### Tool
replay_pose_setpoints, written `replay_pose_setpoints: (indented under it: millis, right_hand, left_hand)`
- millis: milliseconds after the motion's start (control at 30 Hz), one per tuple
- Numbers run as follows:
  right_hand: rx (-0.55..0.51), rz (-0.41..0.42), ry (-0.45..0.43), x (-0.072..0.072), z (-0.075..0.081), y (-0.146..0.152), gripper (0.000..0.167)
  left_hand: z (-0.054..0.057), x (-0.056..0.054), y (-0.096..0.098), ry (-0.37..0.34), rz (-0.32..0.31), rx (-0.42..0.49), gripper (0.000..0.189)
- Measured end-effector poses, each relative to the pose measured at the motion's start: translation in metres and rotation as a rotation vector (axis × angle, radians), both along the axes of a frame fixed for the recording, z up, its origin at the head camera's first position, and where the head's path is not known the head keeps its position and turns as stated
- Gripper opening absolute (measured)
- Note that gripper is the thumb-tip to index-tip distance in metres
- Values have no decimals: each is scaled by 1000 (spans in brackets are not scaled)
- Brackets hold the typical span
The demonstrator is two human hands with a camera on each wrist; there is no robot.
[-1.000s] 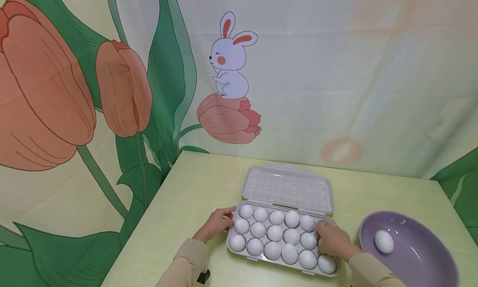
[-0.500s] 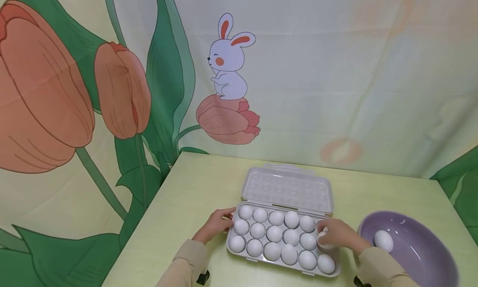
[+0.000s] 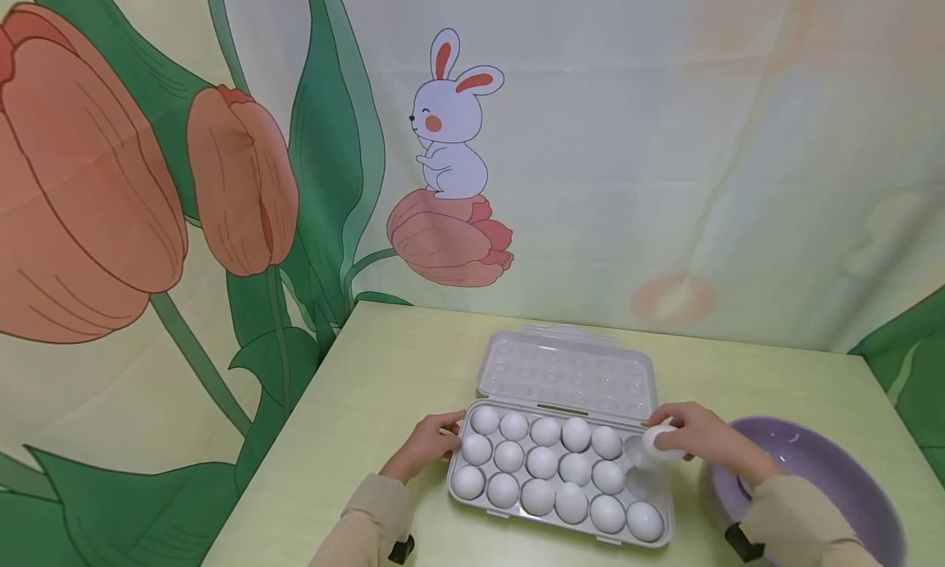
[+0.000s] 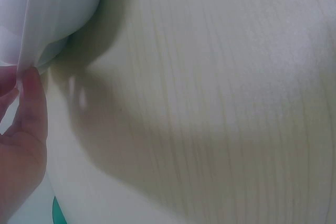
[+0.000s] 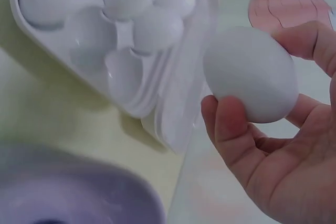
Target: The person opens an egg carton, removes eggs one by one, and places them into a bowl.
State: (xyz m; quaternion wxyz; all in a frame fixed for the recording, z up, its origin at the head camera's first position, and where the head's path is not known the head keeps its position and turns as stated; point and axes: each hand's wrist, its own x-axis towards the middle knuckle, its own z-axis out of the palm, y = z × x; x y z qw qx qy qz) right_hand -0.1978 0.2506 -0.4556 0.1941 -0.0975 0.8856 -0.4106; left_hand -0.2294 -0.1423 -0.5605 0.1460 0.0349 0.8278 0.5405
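Note:
A white plastic egg box (image 3: 535, 511) lies open on the table, its lid (image 3: 568, 376) folded back. White eggs (image 3: 543, 462) sit in its wells in rows; two wells (image 5: 125, 74) at the right end hold no egg. My left hand (image 3: 429, 442) pinches the box's left rim between thumb and fingers, as the left wrist view shows. Above the back right corner, my right hand (image 3: 697, 432) grips one white egg (image 5: 251, 74) between thumb and fingertips, clear of the wells.
Right of the box stands a purple bowl (image 3: 827, 468), partly covered by my right forearm. Pale wood-grained table (image 3: 399, 362) surrounds the box. Behind it hangs a cloth (image 3: 591, 181) printed with tulips and a rabbit.
My right hand has lifted the egg from the right-end wells and moved back and right. The egg in the bowl is now hidden behind my right arm. The left hand stays put.

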Motion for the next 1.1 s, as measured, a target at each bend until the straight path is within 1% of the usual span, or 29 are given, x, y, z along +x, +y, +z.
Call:
replay_pose_setpoints:
  millis: [133,267,433,667,800,933,1100]
  right_hand:
    - [-20,-42,-8,-1,10,17,36]
    - [-18,-86,-5,-2,12,36,42]
    - [8,-130,4,-4,6,63,51]
    - [46,-234,17,-2,-4,91,47]
    - [79,-292,26,0,-10,102,48]
    - [97,-351,10,2,-13,111,50]
    - [131,-384,-7,3,-17,119,51]
  left_hand:
    - [0,0,0,3,-1,1,57]
    - [0,-1,0,6,-2,-6,56]
    - [1,0,0,8,-6,-11,56]
    - [2,2,1,13,-10,-11,56]
    - [0,1,1,12,-9,-13,56]
    - [-1,0,0,11,-7,-8,56]
    - [-2,-1,0,11,-8,-10,56]
